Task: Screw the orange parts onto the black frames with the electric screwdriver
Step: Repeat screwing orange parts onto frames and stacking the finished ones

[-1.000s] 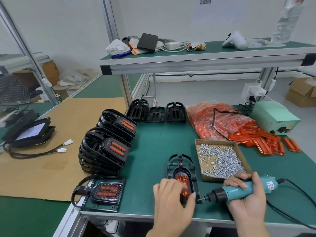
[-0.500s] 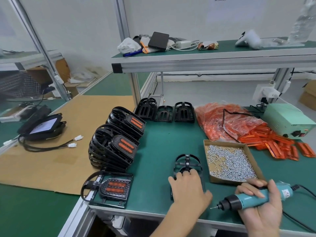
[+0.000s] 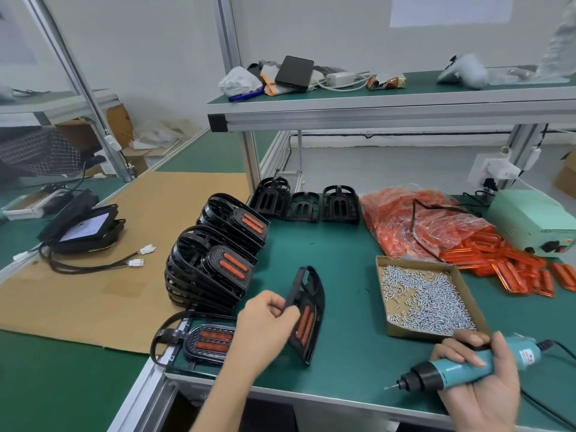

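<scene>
My left hand (image 3: 265,325) grips a black frame (image 3: 307,310) by its left edge and holds it tilted up on its side; an orange part shows in its lower half. In my right hand (image 3: 480,378), near the table's front edge, lies the teal electric screwdriver (image 3: 448,371), its bit pointing left, away from the frame. A cardboard tray of silver screws (image 3: 427,299) sits just behind that hand. Loose orange parts (image 3: 511,269) spill from a plastic bag (image 3: 411,219) at the right. Three bare black frames (image 3: 307,205) stand at the back.
Finished frames with orange inserts lean in a stack (image 3: 215,260) on the left, and one lies flat (image 3: 202,339) at the front left corner. A pale green power box (image 3: 533,219) sits far right. Brown cardboard (image 3: 93,275) covers the neighbouring bench. A shelf (image 3: 389,101) overhangs the back.
The frame lay flat under my left hand; now that hand has tipped it up on its edge and shifted it left. The screwdriver has drawn back to the right, off the frame.
</scene>
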Motion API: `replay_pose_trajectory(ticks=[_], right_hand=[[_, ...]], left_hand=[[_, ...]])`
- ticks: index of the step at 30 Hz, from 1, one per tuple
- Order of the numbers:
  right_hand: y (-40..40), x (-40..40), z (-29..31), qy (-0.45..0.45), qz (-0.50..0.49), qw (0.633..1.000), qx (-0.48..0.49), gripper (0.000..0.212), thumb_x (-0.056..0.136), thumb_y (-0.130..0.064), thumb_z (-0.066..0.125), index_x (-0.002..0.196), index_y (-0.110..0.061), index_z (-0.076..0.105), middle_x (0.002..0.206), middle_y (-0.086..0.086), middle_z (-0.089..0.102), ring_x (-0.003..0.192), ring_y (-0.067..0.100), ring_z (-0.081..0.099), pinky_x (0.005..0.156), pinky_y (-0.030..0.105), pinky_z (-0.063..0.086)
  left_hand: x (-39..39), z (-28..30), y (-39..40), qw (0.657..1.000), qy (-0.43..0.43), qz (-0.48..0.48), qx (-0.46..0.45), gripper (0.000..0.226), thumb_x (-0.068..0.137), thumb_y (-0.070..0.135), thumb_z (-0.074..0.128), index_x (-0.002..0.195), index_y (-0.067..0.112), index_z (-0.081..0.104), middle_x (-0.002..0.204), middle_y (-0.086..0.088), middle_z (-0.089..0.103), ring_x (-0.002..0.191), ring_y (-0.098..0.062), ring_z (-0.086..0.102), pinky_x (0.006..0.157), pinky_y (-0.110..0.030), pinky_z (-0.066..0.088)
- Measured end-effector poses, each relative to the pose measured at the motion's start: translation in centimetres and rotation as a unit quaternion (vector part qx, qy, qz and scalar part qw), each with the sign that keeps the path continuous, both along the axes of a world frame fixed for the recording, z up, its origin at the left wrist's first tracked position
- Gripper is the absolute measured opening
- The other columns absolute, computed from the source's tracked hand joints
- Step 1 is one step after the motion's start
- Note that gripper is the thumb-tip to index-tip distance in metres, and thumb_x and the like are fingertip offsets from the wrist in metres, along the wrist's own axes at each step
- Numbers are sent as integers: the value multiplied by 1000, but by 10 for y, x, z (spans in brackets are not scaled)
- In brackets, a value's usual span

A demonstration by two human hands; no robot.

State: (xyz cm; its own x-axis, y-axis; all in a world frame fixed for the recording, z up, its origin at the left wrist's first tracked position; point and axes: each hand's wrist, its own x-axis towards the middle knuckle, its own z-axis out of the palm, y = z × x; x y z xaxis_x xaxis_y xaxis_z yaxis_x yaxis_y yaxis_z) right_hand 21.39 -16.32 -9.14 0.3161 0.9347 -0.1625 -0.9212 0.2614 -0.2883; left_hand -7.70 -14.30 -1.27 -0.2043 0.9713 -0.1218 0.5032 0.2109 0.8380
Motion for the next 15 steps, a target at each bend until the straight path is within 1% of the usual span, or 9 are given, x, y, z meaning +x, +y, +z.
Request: replay_pose_trajectory(ticks=[2, 4, 5, 7, 8, 10, 12, 15], right_hand=[[1, 1, -2, -3, 1, 1000, -2, 27, 104, -46, 52, 82, -31, 54, 79, -20, 49, 52, -3, 42, 58, 10, 39], [2, 0, -3, -21, -1, 1000, -2, 25, 102, -44, 57, 81, -30, 55, 79, -20, 49, 51, -3, 41, 58, 10, 39], [1, 0, -2, -33, -1, 999, 2, 22, 98, -41, 64, 81, -30, 55, 79, -19, 49, 51, -3, 42, 58, 10, 39], [0, -1, -1, -40, -1, 999, 11, 22, 87, -39, 74, 81, -29, 56, 78, -18, 50, 51, -3, 42, 59, 10, 39], [1, -1, 0, -43, -1, 999, 12, 21, 88, -39, 74, 80, -29, 57, 78, -18, 51, 51, -3, 42, 59, 10, 39], [1, 3, -1, -51, -4, 999, -2, 22, 99, -41, 62, 80, -30, 56, 79, -19, 49, 51, -3, 42, 58, 10, 39], [1, 6, -2, -47, 2, 999, -7, 27, 103, -45, 52, 80, -30, 56, 79, -19, 49, 51, -3, 42, 59, 10, 39], [0, 7, -5, -42, 5, 999, -9, 27, 103, -45, 52, 81, -30, 55, 79, -19, 49, 51, -3, 41, 59, 10, 39]], left_hand=[[-8, 2, 7, 998, 55, -1, 7, 20, 81, 41, 71, 77, 23, 66, 63, 10, 66, 56, 1, 58, 57, -19, 48], [-10, 6, 16, 991, 133, -12, 8, 31, 83, 47, 68, 71, 19, 61, 62, 5, 65, 61, -10, 62, 58, -26, 49], [-9, 8, 20, 984, 178, -17, 8, 38, 85, 49, 66, 68, 17, 57, 61, 3, 63, 60, -15, 61, 56, -27, 48], [-6, 12, 26, 966, 257, -19, 14, 46, 87, 49, 62, 60, 15, 47, 55, 2, 55, 52, -19, 54, 50, -26, 42], [-4, 14, 29, 960, 280, -20, 15, 47, 87, 48, 62, 58, 16, 43, 53, 3, 52, 48, -18, 50, 47, -25, 38], [0, 16, 30, 953, 302, -30, 10, 49, 88, 45, 61, 55, 16, 39, 50, 3, 46, 44, -18, 45, 45, -24, 33], [3, 16, 25, 951, 307, -34, 10, 51, 91, 45, 60, 55, 16, 38, 50, 3, 44, 43, -17, 42, 44, -24, 31], [5, 11, 6, 959, 282, -20, 33, 49, 94, 42, 58, 57, 15, 39, 50, 2, 45, 44, -16, 42, 44, -26, 35]])
